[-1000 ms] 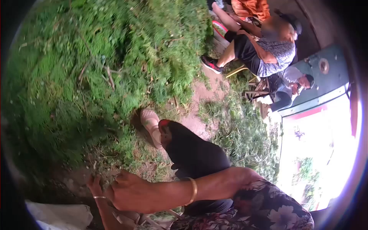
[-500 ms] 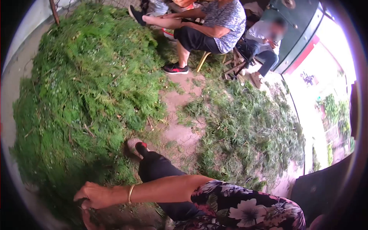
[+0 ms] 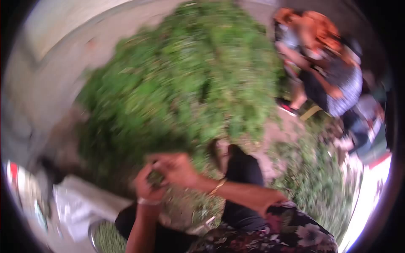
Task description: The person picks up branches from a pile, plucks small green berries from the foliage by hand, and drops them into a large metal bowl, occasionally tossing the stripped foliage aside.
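My right hand [image 3: 176,169], with a gold bracelet at the wrist, is closed in front of the near edge of a big pile of green, feathery cut branches [image 3: 181,84]. My left hand [image 3: 147,183] is curled beside it, and the fingers of both meet or nearly meet. A little green shows in the gap between them; blur hides whether it is a sprig in the fingers or the ground behind. Below my left arm, a round container [image 3: 93,236] with green clippings stands at the bottom edge.
A white sack [image 3: 80,206] lies at the lower left. More cut greenery [image 3: 316,177] covers the ground at right. A person in a patterned top [image 3: 344,92] sits beyond the pile, with others close by. A wall [image 3: 76,25] runs behind at upper left.
The view has swung left, so the pile and the people sit further right. My left hand, mostly out of frame before, now shows beside my right. The sack and round container have come into view.
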### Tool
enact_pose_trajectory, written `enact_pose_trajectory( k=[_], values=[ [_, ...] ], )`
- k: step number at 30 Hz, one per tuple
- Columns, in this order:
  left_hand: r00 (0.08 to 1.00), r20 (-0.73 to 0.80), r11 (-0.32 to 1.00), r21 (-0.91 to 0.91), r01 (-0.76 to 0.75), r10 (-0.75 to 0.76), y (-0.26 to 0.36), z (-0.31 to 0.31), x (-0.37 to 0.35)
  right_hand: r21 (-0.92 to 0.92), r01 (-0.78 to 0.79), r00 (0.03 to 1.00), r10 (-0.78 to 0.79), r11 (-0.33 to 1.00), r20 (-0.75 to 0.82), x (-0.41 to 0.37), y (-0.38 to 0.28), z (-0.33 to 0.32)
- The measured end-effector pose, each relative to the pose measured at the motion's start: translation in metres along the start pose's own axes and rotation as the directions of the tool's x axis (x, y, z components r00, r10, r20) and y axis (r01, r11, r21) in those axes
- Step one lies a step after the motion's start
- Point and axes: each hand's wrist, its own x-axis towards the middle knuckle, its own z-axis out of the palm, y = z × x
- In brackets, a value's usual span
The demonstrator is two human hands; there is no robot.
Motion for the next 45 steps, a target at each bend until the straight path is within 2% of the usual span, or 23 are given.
enact_pose_trajectory(
  k=[1, 2, 3, 4, 6, 9, 10, 15, 17, 19, 21, 23, 25, 26, 28, 32, 35, 37, 38, 40, 41, 43, 45],
  values=[
    [0.989, 0.053, 0.950, -0.274, 0.148, -0.139, 0.006, -0.007, 0.000, -0.106, -0.041, 0.998, 0.047, 0.993, 0.047, 0.001, -0.010, 0.005],
    [0.991, -0.042, 0.942, -0.319, 0.107, -0.127, 0.010, -0.008, -0.003, -0.280, 0.183, 0.982, -0.161, 0.942, 0.100, 0.004, -0.003, 0.008],
    [0.986, -0.114, 0.928, -0.366, 0.073, -0.123, 0.013, -0.012, -0.003, -0.421, 0.412, 0.911, -0.373, 0.808, 0.174, 0.012, 0.007, 0.012],
    [0.982, -0.172, 0.922, -0.387, 0.011, -0.084, 0.016, -0.016, -0.004, -0.394, 0.416, 0.907, -0.345, 0.820, 0.239, 0.014, 0.007, 0.020],
    [0.986, -0.117, 0.889, -0.456, 0.051, -0.116, 0.024, -0.027, 0.001, -0.533, 0.485, 0.873, -0.359, 0.693, 0.329, 0.019, -0.004, 0.035],
    [0.972, -0.198, 0.899, -0.437, 0.026, -0.124, 0.031, -0.044, -0.002, -0.325, 0.470, 0.866, -0.358, 0.821, 0.349, 0.030, 0.004, 0.039],
    [0.983, -0.123, 0.872, -0.486, 0.060, -0.136, 0.037, -0.045, -0.004, -0.162, 0.400, 0.903, -0.357, 0.902, 0.238, 0.035, 0.004, 0.041],
    [0.977, -0.098, 0.803, -0.588, 0.096, -0.189, 0.038, -0.039, -0.001, -0.130, 0.181, 0.983, -0.174, 0.975, 0.067, 0.043, 0.008, 0.012],
    [0.973, -0.086, 0.807, -0.577, 0.126, -0.213, 0.037, -0.033, -0.001, -0.412, 0.231, 0.971, -0.179, 0.882, 0.159, 0.043, 0.010, -0.006],
    [0.968, -0.058, 0.768, -0.621, 0.157, -0.244, 0.036, -0.027, -0.002, -0.391, 0.271, 0.963, -0.246, 0.880, 0.112, 0.048, 0.007, -0.009],
    [0.967, -0.048, 0.767, -0.620, 0.167, -0.249, 0.034, -0.025, 0.000, -0.549, 0.493, 0.855, -0.491, 0.675, 0.164, 0.052, -0.003, -0.013],
    [0.967, -0.042, 0.767, -0.618, 0.174, -0.253, 0.030, -0.026, 0.001, -0.565, 0.482, 0.861, -0.481, 0.669, 0.165, 0.049, -0.011, -0.014],
    [0.966, -0.051, 0.752, -0.638, 0.164, -0.254, 0.026, -0.030, 0.004, -0.546, 0.524, 0.852, -0.394, 0.654, 0.345, 0.046, -0.017, -0.011],
    [0.965, -0.055, 0.752, -0.639, 0.164, -0.258, 0.024, -0.030, 0.004, -0.545, 0.520, 0.854, -0.391, 0.658, 0.344, 0.045, -0.015, -0.010],
    [0.956, -0.127, 0.788, -0.600, 0.138, -0.264, 0.022, -0.030, 0.005, -0.563, 0.620, 0.784, -0.417, 0.547, 0.459, 0.045, -0.010, -0.007],
    [0.948, -0.172, 0.822, -0.554, 0.131, -0.267, 0.019, -0.028, 0.006, -0.593, 0.625, 0.780, -0.418, 0.508, 0.465, 0.047, -0.004, -0.007],
    [0.938, -0.211, 0.858, -0.494, 0.142, -0.276, 0.018, -0.027, 0.006, -0.622, 0.595, 0.804, -0.381, 0.509, 0.457, 0.045, -0.001, -0.009],
    [0.937, -0.198, 0.842, -0.518, 0.148, -0.287, 0.019, -0.025, 0.005, -0.479, 0.364, 0.919, -0.225, 0.799, 0.323, 0.044, -0.002, -0.008],
    [0.938, -0.196, 0.843, -0.517, 0.149, -0.286, 0.020, -0.025, 0.005, -0.480, 0.366, 0.919, -0.228, 0.797, 0.322, 0.043, -0.005, -0.009],
    [0.941, -0.181, 0.820, -0.554, 0.142, -0.286, 0.021, -0.028, 0.004, -0.276, 0.108, 0.971, -0.043, 0.955, 0.234, 0.043, -0.014, -0.011],
    [0.941, -0.180, 0.821, -0.553, 0.143, -0.285, 0.022, -0.027, 0.004, -0.276, 0.110, 0.971, -0.044, 0.955, 0.233, 0.044, -0.014, -0.014],
    [0.950, -0.171, 0.831, -0.540, 0.133, -0.263, 0.024, -0.024, 0.004, 0.103, -0.115, 0.976, 0.093, 0.988, 0.198, 0.048, -0.010, -0.021],
    [0.959, -0.125, 0.822, -0.550, 0.146, -0.254, 0.026, -0.026, 0.003, 0.216, -0.154, 0.977, 0.116, 0.964, 0.180, 0.050, -0.017, -0.024]
  ],
)
